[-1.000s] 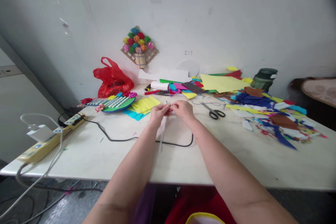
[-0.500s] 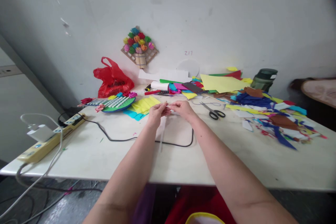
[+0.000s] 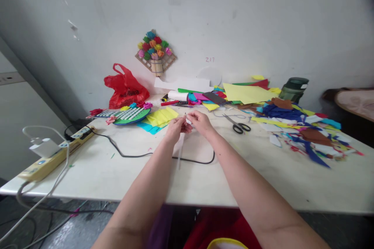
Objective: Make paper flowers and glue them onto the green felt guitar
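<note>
My left hand (image 3: 176, 127) is closed near the middle of the table, its fingers pinched round a thin white strip (image 3: 180, 149) that hangs down toward the table's front. Right beside it, my right hand (image 3: 200, 121) has its thumb and forefinger pinched at the strip's upper end, near the left fingertips. A small dark tip shows above the fingers. Whatever lies between the right fingertips is too small to make out. A black cable (image 3: 193, 160) runs across the table below both hands.
Black scissors (image 3: 238, 125) lie right of my hands, with heaped coloured scraps (image 3: 292, 118) beyond. Yellow paper (image 3: 162, 116), a green board with rolled strips (image 3: 131, 116) and a red bag (image 3: 125, 89) are left. A power strip (image 3: 52, 159) sits far left.
My right hand has shifted slightly left, and its fingers are more curled at the strip's upper end. My left hand has turned a little, staying in about the same place.
</note>
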{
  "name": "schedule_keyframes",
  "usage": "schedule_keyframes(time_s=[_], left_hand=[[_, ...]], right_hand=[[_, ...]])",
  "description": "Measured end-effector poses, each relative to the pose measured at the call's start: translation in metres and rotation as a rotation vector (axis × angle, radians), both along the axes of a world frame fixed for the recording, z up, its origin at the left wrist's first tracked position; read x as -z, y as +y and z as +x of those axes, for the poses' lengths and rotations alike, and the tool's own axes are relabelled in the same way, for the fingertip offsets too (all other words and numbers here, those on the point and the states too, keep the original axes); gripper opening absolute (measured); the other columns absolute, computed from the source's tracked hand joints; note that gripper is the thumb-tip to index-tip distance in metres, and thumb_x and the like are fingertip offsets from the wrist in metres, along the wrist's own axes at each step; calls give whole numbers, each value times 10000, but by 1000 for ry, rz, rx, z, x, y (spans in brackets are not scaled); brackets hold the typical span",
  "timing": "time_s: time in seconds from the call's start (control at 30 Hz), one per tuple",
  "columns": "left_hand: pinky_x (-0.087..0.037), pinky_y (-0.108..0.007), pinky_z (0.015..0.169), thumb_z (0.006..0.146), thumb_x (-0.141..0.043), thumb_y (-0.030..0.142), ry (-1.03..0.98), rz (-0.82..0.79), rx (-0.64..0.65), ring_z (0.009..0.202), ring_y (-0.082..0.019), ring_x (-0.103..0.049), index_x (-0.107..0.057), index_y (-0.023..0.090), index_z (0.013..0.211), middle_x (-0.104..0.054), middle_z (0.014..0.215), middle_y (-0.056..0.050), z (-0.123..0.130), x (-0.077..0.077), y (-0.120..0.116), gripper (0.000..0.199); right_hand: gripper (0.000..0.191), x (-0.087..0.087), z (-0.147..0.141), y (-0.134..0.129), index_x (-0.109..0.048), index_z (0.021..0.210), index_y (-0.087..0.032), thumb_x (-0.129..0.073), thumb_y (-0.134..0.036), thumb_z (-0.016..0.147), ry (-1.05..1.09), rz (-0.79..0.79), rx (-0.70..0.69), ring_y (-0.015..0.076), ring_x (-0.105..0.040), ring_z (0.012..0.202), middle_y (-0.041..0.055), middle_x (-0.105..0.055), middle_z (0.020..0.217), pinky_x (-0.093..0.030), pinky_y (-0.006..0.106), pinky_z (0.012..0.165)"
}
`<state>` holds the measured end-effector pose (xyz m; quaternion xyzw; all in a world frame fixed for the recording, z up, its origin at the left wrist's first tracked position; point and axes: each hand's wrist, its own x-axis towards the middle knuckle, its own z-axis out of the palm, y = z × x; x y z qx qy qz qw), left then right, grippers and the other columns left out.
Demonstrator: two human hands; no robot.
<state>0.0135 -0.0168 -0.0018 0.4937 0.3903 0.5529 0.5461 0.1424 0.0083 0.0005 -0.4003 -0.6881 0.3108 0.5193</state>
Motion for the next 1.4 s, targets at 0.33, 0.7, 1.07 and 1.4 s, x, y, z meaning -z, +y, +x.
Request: schedule_keyframes(time_s=[0.33, 0.7, 1.07, 1.4], left_hand=[[-316, -227, 411, 741, -516, 654, 37, 119, 26, 377, -99, -471, -420, 177, 504, -533, 436, -27, 1, 5, 3, 541], [-258, -236, 396, 742, -472, 697, -24, 89, -60, 336, -81, -394, -424, 179, 440, -480, 384, -19, 2, 5, 4, 602], [-209, -206, 355, 705, -512, 713, -239, 15, 22, 301, -50, -316, -366, 181, 456, -372, 326, 29, 14, 3, 1, 606], [-221, -190, 338, 724, -441, 741, -306, -21, -333, 321, -72, -394, -439, 164, 497, -451, 369, -4, -14, -9, 14, 620]], right_hand=[[227, -10, -3, -18, -601, 708, -178, -565, -393, 768, 206, -156, -465, 109, -515, 462, -55, -490, 478, -456, 265, 565], [266, -2, -22, -18, -655, 705, -175, -691, -428, 630, 443, -233, -346, 86, -471, 409, -1, -604, 682, -443, 271, 418], [380, 1, -40, -23, -483, 570, -197, -672, -516, 654, 672, -438, -254, 70, -333, 337, -64, -395, 399, -304, 230, 341], [392, -20, -8, -18, -446, 471, -178, -617, -445, 701, 394, -213, -231, 72, -425, 425, -40, -480, 452, -363, 225, 474]])
